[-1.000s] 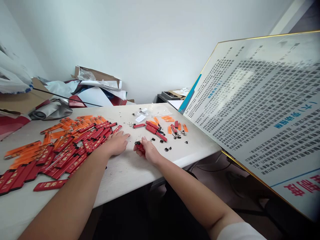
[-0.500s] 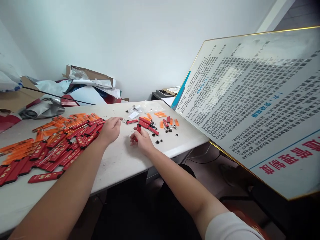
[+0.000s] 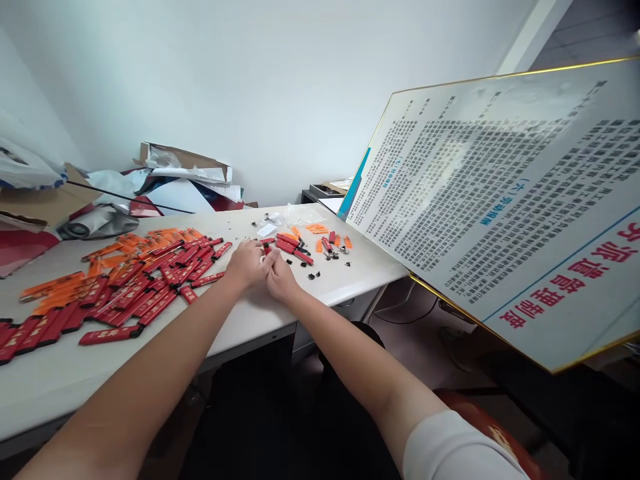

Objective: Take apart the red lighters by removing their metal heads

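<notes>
At the middle of the table, my left hand [image 3: 245,265] and my right hand [image 3: 281,277] meet, with fingers closed and pressed together. A red lighter was in my right hand a moment ago; the fingers now mostly cover whatever is between them. Just beyond my hands lie several red lighters [image 3: 295,249] with black ends. To the left spreads a pile of red lighters with gold lettering [image 3: 150,303], beside translucent orange lighter bodies [image 3: 117,260]. Small black parts [image 3: 314,275] are scattered right of my right hand.
More orange pieces [image 3: 317,229] and a white paper slip [image 3: 267,230] lie toward the back of the table [image 3: 345,287]. A large printed board [image 3: 450,193] leans at the right. Cardboard, papers and bags [image 3: 187,163] are heaped at the back left.
My left hand has moved right to join my right hand. The red lighter in my right hand is now hidden. Several red lighters at the pile's right edge have come into view.
</notes>
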The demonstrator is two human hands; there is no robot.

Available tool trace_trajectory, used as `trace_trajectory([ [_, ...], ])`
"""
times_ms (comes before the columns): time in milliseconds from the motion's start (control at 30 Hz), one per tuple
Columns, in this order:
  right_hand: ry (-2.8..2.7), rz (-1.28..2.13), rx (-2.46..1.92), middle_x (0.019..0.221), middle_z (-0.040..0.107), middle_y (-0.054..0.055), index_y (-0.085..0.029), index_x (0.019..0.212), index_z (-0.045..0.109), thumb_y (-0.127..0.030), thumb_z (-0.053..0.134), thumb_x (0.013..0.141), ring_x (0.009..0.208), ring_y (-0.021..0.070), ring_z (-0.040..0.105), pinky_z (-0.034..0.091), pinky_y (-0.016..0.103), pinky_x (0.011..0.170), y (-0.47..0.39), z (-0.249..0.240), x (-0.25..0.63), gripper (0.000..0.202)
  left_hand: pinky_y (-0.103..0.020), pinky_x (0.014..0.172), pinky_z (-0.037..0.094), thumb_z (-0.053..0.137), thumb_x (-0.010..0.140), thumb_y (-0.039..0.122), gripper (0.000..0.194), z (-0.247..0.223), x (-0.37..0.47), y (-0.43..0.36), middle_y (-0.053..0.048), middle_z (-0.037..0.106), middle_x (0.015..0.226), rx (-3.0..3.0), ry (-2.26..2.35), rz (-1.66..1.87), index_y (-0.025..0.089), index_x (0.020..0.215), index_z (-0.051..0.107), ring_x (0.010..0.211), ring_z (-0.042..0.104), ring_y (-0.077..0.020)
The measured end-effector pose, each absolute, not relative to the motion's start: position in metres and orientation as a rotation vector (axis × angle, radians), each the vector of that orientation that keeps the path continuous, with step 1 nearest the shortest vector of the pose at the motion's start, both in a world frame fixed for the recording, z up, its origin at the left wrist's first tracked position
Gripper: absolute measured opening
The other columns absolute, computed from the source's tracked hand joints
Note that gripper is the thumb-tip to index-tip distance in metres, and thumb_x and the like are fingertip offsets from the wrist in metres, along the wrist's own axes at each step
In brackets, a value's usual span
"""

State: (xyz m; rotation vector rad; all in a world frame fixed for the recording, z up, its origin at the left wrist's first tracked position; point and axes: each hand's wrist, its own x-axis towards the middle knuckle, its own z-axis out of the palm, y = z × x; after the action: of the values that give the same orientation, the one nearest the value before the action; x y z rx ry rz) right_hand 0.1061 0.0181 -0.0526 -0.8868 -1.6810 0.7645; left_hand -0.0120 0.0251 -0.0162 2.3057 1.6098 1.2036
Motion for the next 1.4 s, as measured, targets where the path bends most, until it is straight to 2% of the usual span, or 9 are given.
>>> trace_trajectory([
  [167, -1.918, 0.624, -0.845, 0.13, 0.057, 0.016, -0.012, 0.133, 0.045, -0.023, 0.031, 0.095, 0.125, 0.0227, 0.051, 0.041, 0.04, 0.106, 0.019, -0.052, 0.108, 0.042, -0.032, 0.062, 0.048, 0.026, 0.094, 0.054, 0.058, -0.021, 0.002, 0.02, -0.008, 0.066, 0.063, 2.105, 1.648, 1.193, 0.017, 0.067, 0.062, 0.063, 0.063, -0.0222],
  [367, -2.2, 0.467, -0.797, 0.133, 0.051, 0.025, -0.001, 0.142, 0.032, -0.017, 0.041, 0.087, 0.123, 0.0272, 0.05, 0.041, 0.045, 0.107, 0.03, -0.053, 0.106, 0.058, -0.035, 0.072, 0.048, 0.029, 0.095, 0.045, 0.046, -0.022, -0.005, 0.02, -0.014, 0.07, 0.082, 2.022, 1.782, 1.374, 0.014, 0.087, 0.063, 0.08, 0.066, -0.0266],
  [533, -2.473, 0.2, -0.731, 0.153, 0.025, 0.026, -0.003, 0.145, 0.03, -0.029, 0.049, 0.09, 0.143, 0.0333, 0.025, 0.023, 0.052, 0.117, 0.038, -0.05, 0.115, 0.064, -0.036, 0.078, 0.047, 0.034, 0.094, 0.028, 0.029, -0.02, -0.02, 0.023, -0.012, 0.069, 0.094, 2.108, 1.847, 1.472, 0.016, 0.109, 0.056, 0.09, 0.065, -0.0262],
  [700, -2.754, -0.175, -0.739, 0.16, 0.014, 0.02, -0.012, 0.148, 0.03, -0.035, 0.042, 0.095, 0.147, 0.0318, 0.018, 0.018, 0.051, 0.118, 0.064, -0.038, 0.115, 0.059, -0.037, 0.08, 0.046, 0.042, 0.089, 0.023, 0.019, -0.019, -0.047, 0.027, -0.013, 0.066, 0.094, 2.322, 1.89, 1.405, 0.018, 0.097, 0.058, 0.093, 0.062, -0.0278],
  [833, -2.729, -0.098, -1.09, 0.161, 0.014, 0.016, -0.012, 0.152, 0.022, -0.041, 0.035, 0.096, 0.15, 0.0294, 0.011, 0.012, 0.055, 0.118, 0.089, -0.034, 0.093, 0.065, -0.04, 0.084, 0.045, 0.042, 0.088, 0.021, 0.016, -0.022, -0.064, 0.03, -0.015, 0.063, 0.096, 2.422, 1.956, 1.396, 0.017, 0.092, 0.057, 0.097, 0.059, -0.0296],
  [933, -2.708, -0.066, -1.211, 0.159, 0.019, 0.019, -0.006, 0.147, 0.032, -0.044, 0.03, 0.096, 0.148, 0.0318, 0.015, 0.011, 0.062, 0.116, 0.104, -0.035, 0.076, 0.064, -0.04, 0.083, 0.046, 0.041, 0.087, 0.02, 0.016, -0.027, -0.067, 0.034, -0.014, 0.063, 0.091, 2.485, 1.951, 1.373, 0.018, 0.091, 0.057, 0.093, 0.058, -0.0285],
  [1100, -2.718, 0.005, -1.307, 0.159, 0.023, 0.015, -0.011, 0.146, 0.037, -0.045, 0.026, 0.095, 0.148, 0.0291, 0.02, 0.008, 0.065, 0.115, 0.112, -0.041, 0.072, 0.062, -0.039, 0.083, 0.046, 0.042, 0.087, 0.018, 0.016, -0.031, -0.063, 0.033, -0.011, 0.063, 0.089, 2.598, 1.829, 1.247, 0.019, 0.089, 0.057, 0.091, 0.058, -0.0271],
  [1200, -2.692, 0.036, -1.397, 0.159, 0.021, 0.016, -0.008, 0.148, 0.033, -0.047, 0.025, 0.095, 0.148, 0.03, 0.019, 0.006, 0.066, 0.115, 0.109, -0.043, 0.077, 0.066, -0.04, 0.089, 0.044, 0.04, 0.089, 0.017, 0.018, -0.031, -0.061, 0.028, -0.01, 0.063, 0.088, 2.638, 1.735, 1.159, 0.02, 0.088, 0.058, 0.093, 0.058, -0.0262],
  [1400, -2.622, 0.08, -1.63, 0.158, 0.019, 0.023, -0.002, 0.148, 0.031, -0.047, 0.032, 0.094, 0.148, 0.0355, 0.016, 0.001, 0.066, 0.115, 0.1, -0.037, 0.082, 0.071, -0.037, 0.078, 0.045, 0.038, 0.092, 0.019, 0.019, -0.03, -0.051, 0.011, -0.008, 0.063, 0.085, 2.586, 1.641, 1.059, 0.021, 0.091, 0.057, 0.084, 0.057, -0.0234],
])
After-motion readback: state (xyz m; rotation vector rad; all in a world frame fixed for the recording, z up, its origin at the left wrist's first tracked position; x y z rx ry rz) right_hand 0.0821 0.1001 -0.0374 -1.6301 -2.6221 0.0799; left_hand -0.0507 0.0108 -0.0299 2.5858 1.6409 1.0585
